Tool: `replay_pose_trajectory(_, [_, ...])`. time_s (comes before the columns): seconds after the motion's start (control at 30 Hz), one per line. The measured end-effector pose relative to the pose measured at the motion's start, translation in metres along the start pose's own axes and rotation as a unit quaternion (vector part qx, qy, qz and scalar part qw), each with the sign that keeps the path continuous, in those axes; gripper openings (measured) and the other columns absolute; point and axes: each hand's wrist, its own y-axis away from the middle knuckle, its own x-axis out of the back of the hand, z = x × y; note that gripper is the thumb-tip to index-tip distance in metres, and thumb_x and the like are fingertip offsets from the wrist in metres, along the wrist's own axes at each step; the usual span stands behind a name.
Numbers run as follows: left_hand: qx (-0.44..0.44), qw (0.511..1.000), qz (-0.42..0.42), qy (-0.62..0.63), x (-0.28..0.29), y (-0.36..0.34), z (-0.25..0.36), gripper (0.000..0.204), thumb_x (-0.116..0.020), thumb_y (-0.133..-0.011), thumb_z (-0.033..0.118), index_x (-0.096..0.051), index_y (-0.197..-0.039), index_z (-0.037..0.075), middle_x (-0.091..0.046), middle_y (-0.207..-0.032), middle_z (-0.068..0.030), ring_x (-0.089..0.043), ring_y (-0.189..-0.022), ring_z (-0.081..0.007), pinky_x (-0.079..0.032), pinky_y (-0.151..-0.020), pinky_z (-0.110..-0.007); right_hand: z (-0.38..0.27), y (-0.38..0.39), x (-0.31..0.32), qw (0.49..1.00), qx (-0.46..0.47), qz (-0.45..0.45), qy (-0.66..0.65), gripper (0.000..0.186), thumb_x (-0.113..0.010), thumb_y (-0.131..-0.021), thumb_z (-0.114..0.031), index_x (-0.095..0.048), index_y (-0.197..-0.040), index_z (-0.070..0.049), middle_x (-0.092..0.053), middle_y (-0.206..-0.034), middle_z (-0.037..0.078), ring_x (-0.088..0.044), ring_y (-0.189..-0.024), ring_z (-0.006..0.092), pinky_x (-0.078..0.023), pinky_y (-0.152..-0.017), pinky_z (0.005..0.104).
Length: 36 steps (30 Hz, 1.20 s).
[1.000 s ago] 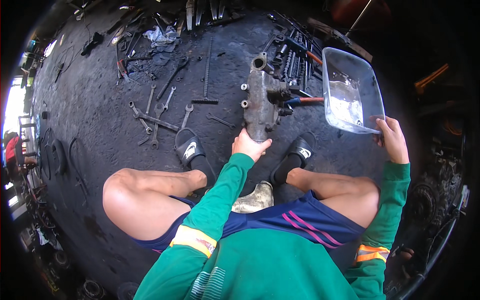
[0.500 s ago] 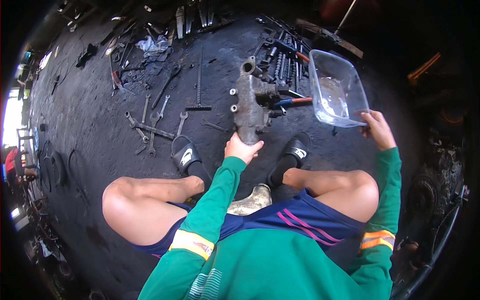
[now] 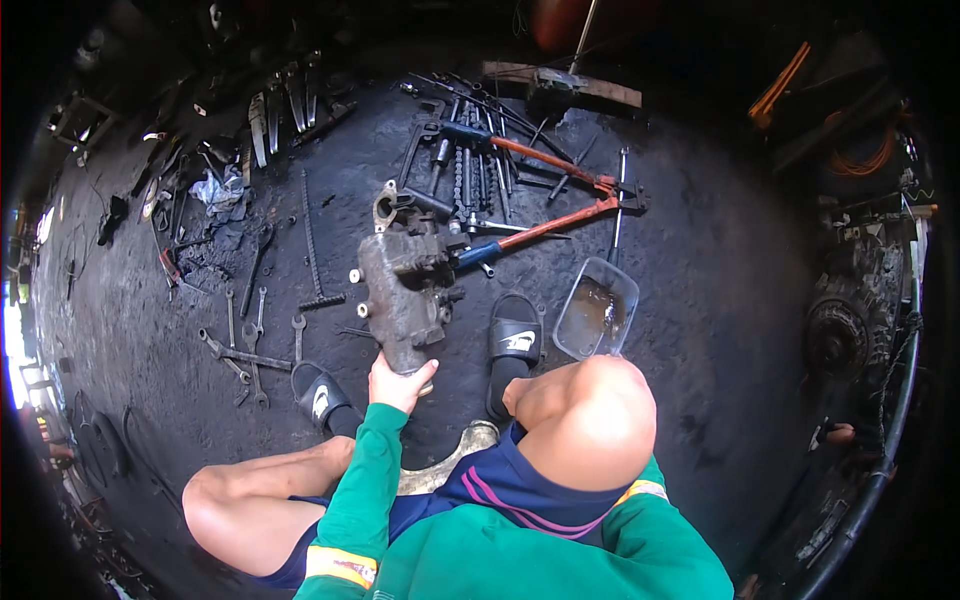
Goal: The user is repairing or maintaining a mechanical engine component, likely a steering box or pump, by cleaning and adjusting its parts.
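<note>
Head view, starting at our grip: left hand [image 3: 400,380] is wrapped around the near end of one greasy cast metal housing [image 3: 405,290] sitting on the dark floor [image 3: 700,300] between our two black slides [image 3: 515,340]. Arm's stretched straight forward, green sleeve [image 3: 360,480] down to the wrist. Right hand is hidden behind our raised knee [image 3: 590,420], so we can't tell what it's doing. One clear plastic tub [image 3: 597,320] sits just right of the slides, one red-handled bolt cutter [image 3: 545,195] beyond, several wrenches [image 3: 245,340] scattered to the left.
</note>
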Motion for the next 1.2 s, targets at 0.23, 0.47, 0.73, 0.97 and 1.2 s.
replay_pose_trajectory(0.23, [0.044,0.997,-0.018,0.059,0.001,0.000,-0.005,0.059,-0.089,-0.072,0.027,-0.063,-0.116,-0.003,-0.073,-0.102,-0.0144,-0.070,-0.089,-0.0223,-0.056,-0.082,-0.036,0.040,-0.019,0.004,0.993,-0.064,-0.090,-0.029,0.029,-0.059,-0.100,-0.018,-0.067,-0.118,0.003,-0.075,-0.098,0.016,-0.067,-0.088,0.0186,-0.053,-0.080,0.0370])
replay_pose_trajectory(0.47, [0.008,1.000,-0.006,0.024,0.003,0.002,-0.006,0.057,-0.089,-0.073,0.027,-0.063,-0.115,-0.003,-0.072,-0.100,-0.0122,-0.069,-0.090,-0.0194,-0.055,-0.083,-0.035,0.030,0.085,0.011,0.952,-0.144,-0.269,0.035,0.041,-0.066,-0.094,-0.024,-0.064,-0.124,0.003,-0.073,-0.104,0.019,-0.068,-0.095,0.0252,-0.053,-0.085,0.0393])
replay_pose_trajectory(0.73, [-0.004,1.000,0.007,0.012,0.002,0.005,-0.008,0.057,-0.090,-0.073,0.028,-0.065,-0.114,-0.002,-0.074,-0.099,-0.0137,-0.071,-0.089,-0.0205,-0.056,-0.082,-0.036,-0.029,0.034,0.061,0.991,-0.048,-0.064,0.102,0.059,-0.076,-0.085,-0.033,-0.060,-0.130,0.001,-0.070,-0.112,0.024,-0.068,-0.103,0.0341,-0.054,-0.090,0.0425])
replay_pose_trajectory(0.97, [0.027,0.999,0.007,0.031,0.006,0.008,-0.005,0.055,-0.090,-0.075,0.026,-0.063,-0.114,-0.001,-0.072,-0.097,-0.0102,-0.069,-0.080,-0.0147,-0.058,-0.070,-0.035,-0.189,-0.080,0.071,0.967,0.182,-0.051,0.174,0.057,-0.076,-0.089,-0.030,-0.058,-0.134,-0.001,-0.071,-0.095,0.016,-0.068,-0.085,0.0255,-0.054,-0.080,0.0391])
replay_pose_trajectory(1.2, [0.068,0.997,0.009,-0.024,0.017,0.013,0.007,0.069,-0.086,-0.072,0.039,-0.060,-0.123,0.001,-0.076,-0.090,-0.0161,-0.076,-0.073,-0.0234,-0.060,-0.079,-0.036,-0.480,-0.021,0.001,0.819,0.460,-0.210,0.271,0.047,-0.071,-0.092,-0.023,-0.057,-0.131,0.000,-0.068,-0.087,0.013,-0.068,-0.081,0.0264,-0.053,-0.075,0.0391])
